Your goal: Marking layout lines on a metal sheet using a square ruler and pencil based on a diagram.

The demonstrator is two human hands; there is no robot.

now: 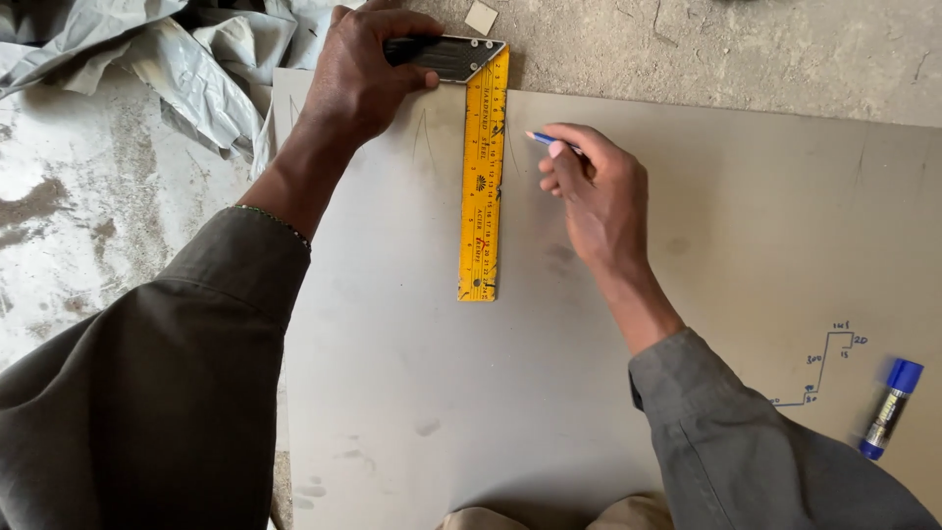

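On grey sheet (687, 255): left hand (363, 69) clamped over try square (483, 167) stock; right hand (594, 196) pinching blue pen (542, 139) beside blade; marking under way; steady stroke along edge needed.

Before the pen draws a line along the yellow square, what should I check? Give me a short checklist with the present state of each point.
1. Left hand presses the black stock of the yellow try square: ok.
2. Stock sits against the top edge of the grey sheet: looks ok, the exact contact is partly hidden by the hand.
3. Blade lies flat on the sheet: ok.
4. Right hand holds the blue pen: ok.
5. Pen tip touches the blade edge: not ok, a small gap shows.
6. Blue marker lies away from the line: ok.
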